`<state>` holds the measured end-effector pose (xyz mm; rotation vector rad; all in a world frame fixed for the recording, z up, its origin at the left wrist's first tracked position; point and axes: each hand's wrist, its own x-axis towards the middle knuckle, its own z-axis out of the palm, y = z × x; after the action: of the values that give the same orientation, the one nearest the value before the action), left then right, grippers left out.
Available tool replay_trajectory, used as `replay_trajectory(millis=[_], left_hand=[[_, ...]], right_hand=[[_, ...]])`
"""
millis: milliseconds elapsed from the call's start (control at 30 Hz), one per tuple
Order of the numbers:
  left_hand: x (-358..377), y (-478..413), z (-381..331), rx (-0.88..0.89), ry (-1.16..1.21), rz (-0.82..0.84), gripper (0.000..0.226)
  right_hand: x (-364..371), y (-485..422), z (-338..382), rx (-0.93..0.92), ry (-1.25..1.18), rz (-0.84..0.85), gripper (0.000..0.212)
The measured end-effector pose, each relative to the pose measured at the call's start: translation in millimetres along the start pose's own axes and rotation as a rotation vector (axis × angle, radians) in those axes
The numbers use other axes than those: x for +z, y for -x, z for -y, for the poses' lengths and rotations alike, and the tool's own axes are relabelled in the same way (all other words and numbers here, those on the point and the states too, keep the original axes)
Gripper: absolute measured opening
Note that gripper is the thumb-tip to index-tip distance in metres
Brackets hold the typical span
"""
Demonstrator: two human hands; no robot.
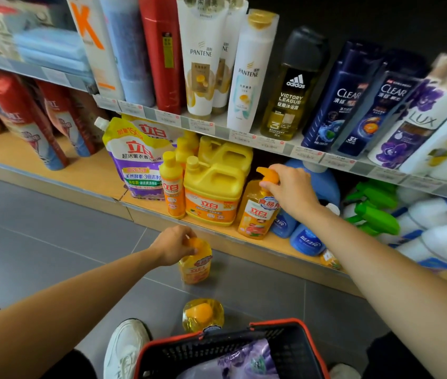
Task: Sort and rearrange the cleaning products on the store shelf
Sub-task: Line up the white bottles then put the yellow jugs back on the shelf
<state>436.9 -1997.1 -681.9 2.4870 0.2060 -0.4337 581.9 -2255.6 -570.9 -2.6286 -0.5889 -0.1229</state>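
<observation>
Now right hand (289, 187) grips upright shelf bottle (256, 214); left hand (174, 246) grips upright second bottle (196, 269).

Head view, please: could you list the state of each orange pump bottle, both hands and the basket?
Shelf pump bottle, upright on the bottom shelf, pump held.
Right hand, pinching that pump.
Second pump bottle, upright below the shelf, top held.
Left hand, gripping its top.
Third pump bottle, standing free on the floor.
Basket, holding a purple pouch.
</observation>
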Motion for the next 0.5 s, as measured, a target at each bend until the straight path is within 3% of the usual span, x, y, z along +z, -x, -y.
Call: replay_trajectory(millis=[233, 333, 500], left_hand=[[1, 1, -3, 0.045, -0.075, 0.030, 0.036], [-2, -3, -5, 0.047, -0.104, 0.028, 0.035], [-11, -6, -4, 0.059, -0.289, 0.043, 0.040]], right_hand=[[-7, 8, -16, -0.026, -0.032, 0.134, 0.075], [-12, 18, -44, -0.065, 0.093, 0.151, 0.060], [-15, 24, -67, 0.001, 0.052, 0.136, 0.063]])
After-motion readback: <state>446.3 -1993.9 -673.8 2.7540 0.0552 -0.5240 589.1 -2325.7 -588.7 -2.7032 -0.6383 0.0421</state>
